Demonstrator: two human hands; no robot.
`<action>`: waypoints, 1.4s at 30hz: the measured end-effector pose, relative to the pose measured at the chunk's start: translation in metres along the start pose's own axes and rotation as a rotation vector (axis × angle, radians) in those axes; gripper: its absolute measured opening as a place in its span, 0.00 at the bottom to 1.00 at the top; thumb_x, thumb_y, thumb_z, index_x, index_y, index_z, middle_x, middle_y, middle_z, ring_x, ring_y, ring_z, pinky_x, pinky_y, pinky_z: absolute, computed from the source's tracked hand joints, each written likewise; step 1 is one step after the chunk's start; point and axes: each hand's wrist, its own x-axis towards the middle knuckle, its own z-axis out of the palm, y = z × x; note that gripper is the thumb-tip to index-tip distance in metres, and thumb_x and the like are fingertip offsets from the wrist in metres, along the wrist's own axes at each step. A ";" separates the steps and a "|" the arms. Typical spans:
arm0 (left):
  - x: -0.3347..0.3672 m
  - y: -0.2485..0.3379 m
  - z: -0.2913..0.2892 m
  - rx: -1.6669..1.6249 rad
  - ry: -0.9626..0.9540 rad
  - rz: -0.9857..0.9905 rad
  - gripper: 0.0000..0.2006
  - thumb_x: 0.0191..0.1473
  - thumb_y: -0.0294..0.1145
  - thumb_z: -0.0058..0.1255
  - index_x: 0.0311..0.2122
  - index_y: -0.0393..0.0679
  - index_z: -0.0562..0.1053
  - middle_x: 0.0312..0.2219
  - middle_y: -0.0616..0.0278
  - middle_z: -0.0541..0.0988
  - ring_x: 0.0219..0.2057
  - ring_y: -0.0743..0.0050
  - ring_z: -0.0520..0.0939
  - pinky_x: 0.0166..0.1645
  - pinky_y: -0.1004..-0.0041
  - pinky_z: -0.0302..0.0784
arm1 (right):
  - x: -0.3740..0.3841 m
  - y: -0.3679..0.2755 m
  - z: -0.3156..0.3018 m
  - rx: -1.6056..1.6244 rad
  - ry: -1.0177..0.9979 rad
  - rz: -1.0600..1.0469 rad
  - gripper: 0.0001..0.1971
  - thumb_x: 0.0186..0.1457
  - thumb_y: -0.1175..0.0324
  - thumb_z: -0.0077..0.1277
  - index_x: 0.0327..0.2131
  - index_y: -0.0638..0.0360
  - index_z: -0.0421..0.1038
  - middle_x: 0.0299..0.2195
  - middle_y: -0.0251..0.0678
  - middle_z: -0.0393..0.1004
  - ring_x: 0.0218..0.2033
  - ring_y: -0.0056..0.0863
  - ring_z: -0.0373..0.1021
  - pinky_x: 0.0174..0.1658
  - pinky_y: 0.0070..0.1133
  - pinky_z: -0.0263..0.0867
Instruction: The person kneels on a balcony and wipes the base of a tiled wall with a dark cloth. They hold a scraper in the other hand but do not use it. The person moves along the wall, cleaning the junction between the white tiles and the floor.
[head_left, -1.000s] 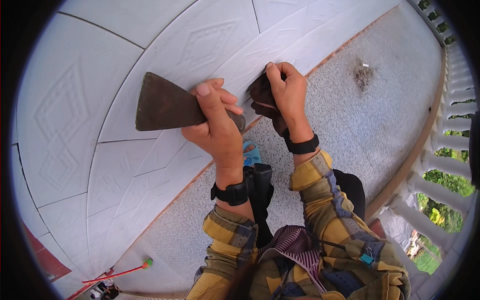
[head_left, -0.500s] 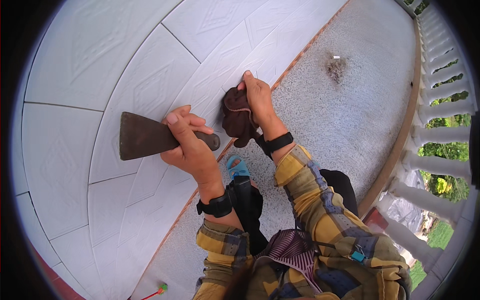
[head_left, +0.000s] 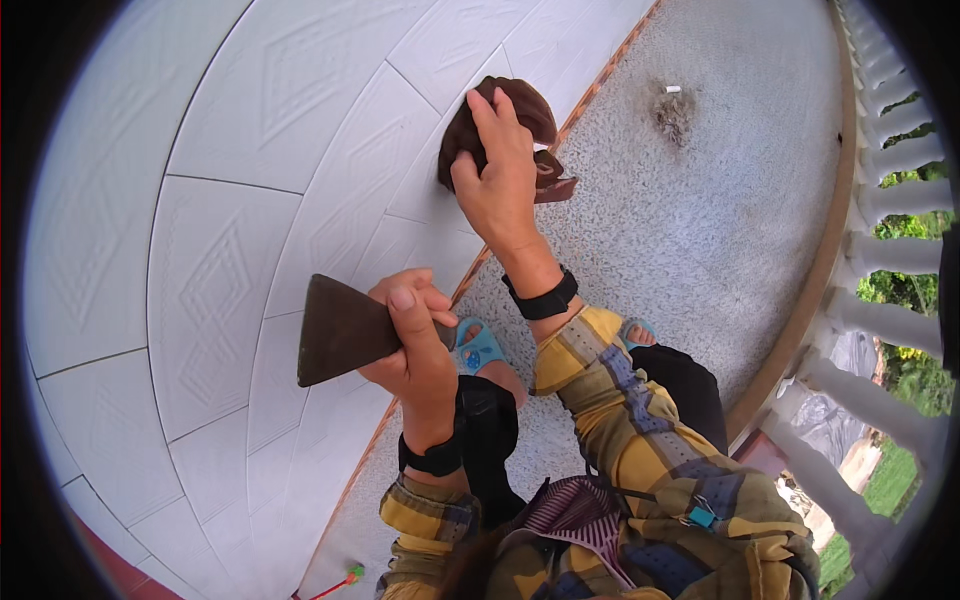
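Note:
My left hand (head_left: 415,345) grips a dark, wide-bladed scraper (head_left: 340,330), its blade held just off the white patterned wall tiles (head_left: 240,250). Higher up, my right hand (head_left: 500,175) presses a dark brown cloth (head_left: 500,115) against the tiled wall near a tile joint. Both wrists wear black bands, and the sleeves are yellow plaid.
A speckled grey floor (head_left: 700,220) runs along the foot of the wall, with a small pile of debris (head_left: 672,110) on it. A white balustrade (head_left: 880,280) borders the right side. My foot in a blue sandal (head_left: 478,348) rests near the wall base. A green-tipped stick (head_left: 345,578) lies low.
My right hand has moved the cloth upward along the wall. My left hand with the scraper has dropped lower and away from the right hand.

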 end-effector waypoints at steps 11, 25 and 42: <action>-0.025 -0.011 0.024 0.081 -0.305 0.010 0.16 0.66 0.35 0.42 0.33 0.32 0.73 0.21 0.59 0.76 0.18 0.77 0.74 0.28 0.75 0.72 | -0.042 0.154 0.020 0.035 -0.064 0.926 0.22 0.48 0.72 0.45 0.48 0.64 0.76 0.45 0.53 0.77 0.48 0.48 0.74 0.55 0.31 0.66; -0.027 -0.008 0.036 0.117 -0.438 -0.019 0.16 0.66 0.36 0.43 0.33 0.32 0.74 0.21 0.60 0.76 0.19 0.78 0.74 0.27 0.77 0.70 | -0.023 0.155 0.001 -0.190 -0.233 0.902 0.17 0.49 0.69 0.48 0.41 0.61 0.80 0.37 0.49 0.80 0.41 0.47 0.76 0.48 0.32 0.71; -0.027 -0.006 0.028 0.116 -0.402 -0.103 0.16 0.65 0.37 0.42 0.32 0.33 0.73 0.20 0.60 0.75 0.19 0.76 0.74 0.30 0.73 0.72 | 0.028 0.164 0.003 0.034 0.039 0.647 0.12 0.52 0.61 0.56 0.31 0.61 0.79 0.28 0.45 0.80 0.31 0.42 0.76 0.37 0.31 0.71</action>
